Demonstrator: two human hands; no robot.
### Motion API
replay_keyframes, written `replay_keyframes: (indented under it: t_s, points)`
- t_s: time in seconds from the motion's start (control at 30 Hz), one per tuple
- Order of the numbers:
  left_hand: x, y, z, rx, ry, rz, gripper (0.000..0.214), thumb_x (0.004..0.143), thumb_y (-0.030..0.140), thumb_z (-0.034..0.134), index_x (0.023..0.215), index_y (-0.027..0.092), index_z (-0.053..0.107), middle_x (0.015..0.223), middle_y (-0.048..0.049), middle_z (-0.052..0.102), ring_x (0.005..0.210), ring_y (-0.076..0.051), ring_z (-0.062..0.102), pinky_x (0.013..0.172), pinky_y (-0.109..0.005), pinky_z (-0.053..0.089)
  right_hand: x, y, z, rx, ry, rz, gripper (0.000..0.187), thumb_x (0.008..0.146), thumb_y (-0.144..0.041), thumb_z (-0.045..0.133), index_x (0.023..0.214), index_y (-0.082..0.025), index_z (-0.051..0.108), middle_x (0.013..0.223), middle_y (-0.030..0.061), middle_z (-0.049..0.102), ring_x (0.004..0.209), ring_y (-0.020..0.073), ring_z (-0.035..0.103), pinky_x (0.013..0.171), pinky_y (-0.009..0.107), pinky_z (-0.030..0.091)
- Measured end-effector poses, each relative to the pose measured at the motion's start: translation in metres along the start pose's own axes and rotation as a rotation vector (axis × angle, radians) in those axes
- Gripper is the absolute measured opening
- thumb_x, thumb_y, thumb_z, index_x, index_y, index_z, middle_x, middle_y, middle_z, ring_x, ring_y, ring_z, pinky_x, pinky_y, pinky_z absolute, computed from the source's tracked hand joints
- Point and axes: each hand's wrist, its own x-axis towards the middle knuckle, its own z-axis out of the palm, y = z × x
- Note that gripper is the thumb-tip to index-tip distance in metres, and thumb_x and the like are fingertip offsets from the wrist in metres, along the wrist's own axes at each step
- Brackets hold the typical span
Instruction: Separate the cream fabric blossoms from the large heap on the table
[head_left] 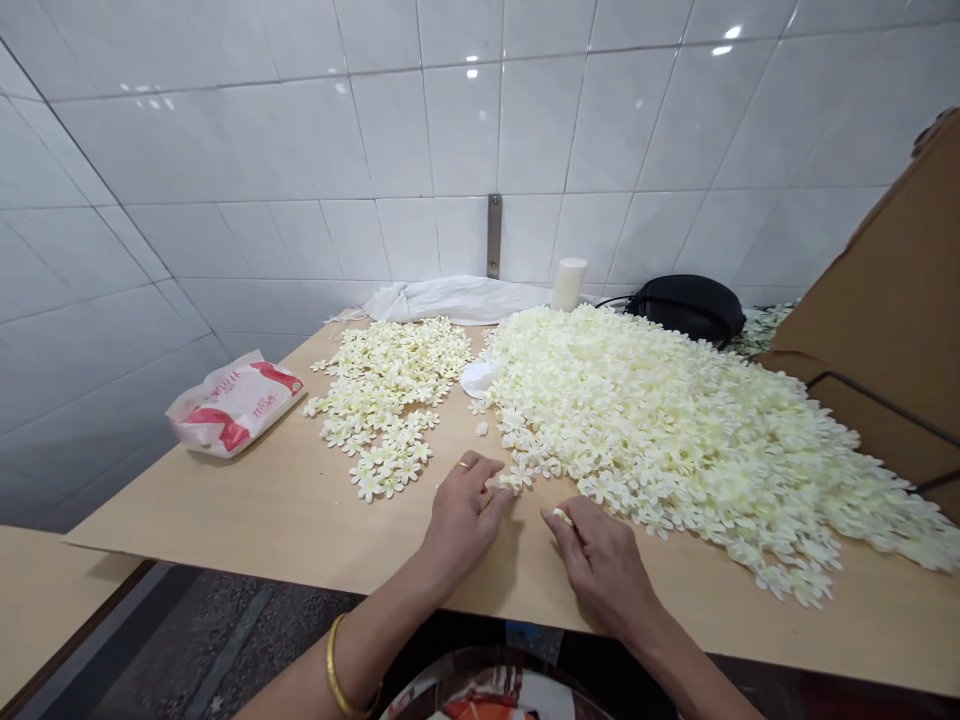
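My left hand [466, 505], wearing a ring and with a gold bangle on the wrist, pinches a small white artificial flower [506, 483] between thumb and fingers. Close by on the right, my right hand [600, 555] is closed, with a tiny pale bit showing at the thumb tip, too small to name. A big heap of white-and-yellow flowers [645, 410] spreads over the right side of the table, just beyond both hands. On the left lies a smaller pile of flowers [390, 385], its petals spread flat.
The wooden table [285, 510] carries a red-and-white tissue pack [236, 403] at left. Along the tiled wall are white plastic sheeting [457, 298], a white cylinder [568, 284] and a black case [686, 306]. A cardboard box [885, 260] stands at right. A white scrap [478, 378] lies between the piles.
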Motion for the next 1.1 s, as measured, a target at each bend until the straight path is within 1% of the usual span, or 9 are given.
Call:
replay_keyframes:
  t_s: [0.07,0.17,0.3,0.5,0.63,0.7,0.83,0.97,1.1]
  points:
    - [0.011,-0.006,-0.001,0.226,-0.084,0.061,0.03,0.075,0.025,0.048,0.103,0.018,0.056,0.101,-0.0085,0.05,0.084,-0.018,0.049,0.072,-0.03,0.04,0.004,-0.002,0.005,-0.05,-0.105,0.01,0.028,0.088,-0.024,0.033,0.062,-0.017,0.04,0.056,0.0008,0.044,0.05,0.0124,0.043,0.048,0.024,0.028]
    - [0.022,-0.012,0.0,0.431,-0.192,0.108,0.024,0.075,0.015,0.042,0.092,0.018,0.059,0.098,-0.0086,0.049,0.084,-0.019,0.048,0.068,-0.029,0.04,0.01,-0.011,0.011,-0.085,-0.278,0.064,0.024,0.086,-0.022,0.034,0.065,-0.016,0.043,0.061,0.0025,0.046,0.052,0.0135,0.045,0.049,0.024,0.027]
    - [0.024,-0.021,-0.007,0.506,-0.106,0.086,0.021,0.077,0.014,0.037,0.085,0.016,0.057,0.089,-0.0073,0.05,0.084,-0.018,0.048,0.07,-0.028,0.039,0.026,-0.02,0.02,-0.066,-0.412,0.06,0.017,0.086,-0.017,0.036,0.074,-0.015,0.049,0.074,0.0049,0.049,0.062,0.0148,0.049,0.055,0.024,0.03]
    - [0.026,-0.03,-0.013,0.501,-0.012,0.019,0.018,0.078,0.019,0.039,0.078,0.016,0.057,0.083,-0.0074,0.052,0.082,-0.019,0.047,0.067,-0.029,0.037,0.059,-0.007,0.036,-0.208,-0.387,0.133,0.017,0.087,-0.019,0.037,0.086,-0.014,0.053,0.08,0.008,0.051,0.067,0.0178,0.051,0.053,0.025,0.028]
    - [0.033,-0.026,-0.024,0.416,-0.08,0.033,0.025,0.076,0.025,0.046,0.094,0.016,0.059,0.092,-0.0089,0.056,0.09,-0.022,0.046,0.076,-0.033,0.037,0.062,-0.008,0.037,-0.161,-0.41,0.098,0.015,0.086,-0.023,0.041,0.092,-0.015,0.051,0.08,0.0065,0.054,0.067,0.0178,0.052,0.053,0.025,0.028]
    - [0.039,-0.026,-0.035,0.349,-0.053,0.043,0.03,0.077,0.028,0.045,0.1,0.016,0.059,0.096,-0.0087,0.057,0.093,-0.023,0.046,0.079,-0.033,0.037,0.06,-0.012,0.035,-0.107,-0.418,0.066,0.016,0.085,-0.026,0.042,0.095,-0.016,0.051,0.08,0.0053,0.054,0.067,0.0175,0.052,0.053,0.025,0.028]
    - [0.061,-0.032,-0.049,0.347,0.022,0.064,0.028,0.077,0.021,0.039,0.083,0.017,0.066,0.084,-0.0089,0.062,0.087,-0.023,0.049,0.075,-0.032,0.037,0.065,-0.016,0.033,-0.103,-0.382,0.071,0.023,0.089,-0.022,0.032,0.095,-0.014,0.052,0.086,0.0086,0.055,0.067,0.0166,0.053,0.053,0.025,0.03]
    - [0.088,-0.034,-0.034,0.342,-0.044,0.133,0.021,0.067,0.013,0.048,0.059,0.019,0.066,0.064,-0.0054,0.061,0.069,-0.019,0.051,0.068,-0.028,0.038,0.073,-0.014,0.034,-0.143,-0.388,0.1,0.022,0.088,-0.019,0.033,0.088,-0.015,0.054,0.083,0.0075,0.055,0.065,0.0162,0.053,0.051,0.024,0.03]
    - [0.108,-0.03,-0.026,0.332,-0.093,0.19,0.018,0.063,0.013,0.051,0.059,0.019,0.067,0.062,-0.0025,0.061,0.061,-0.015,0.052,0.06,-0.023,0.039,0.069,-0.008,0.033,-0.148,-0.369,0.088,0.023,0.087,-0.019,0.033,0.083,-0.016,0.055,0.076,0.0058,0.054,0.063,0.0165,0.052,0.052,0.025,0.031]
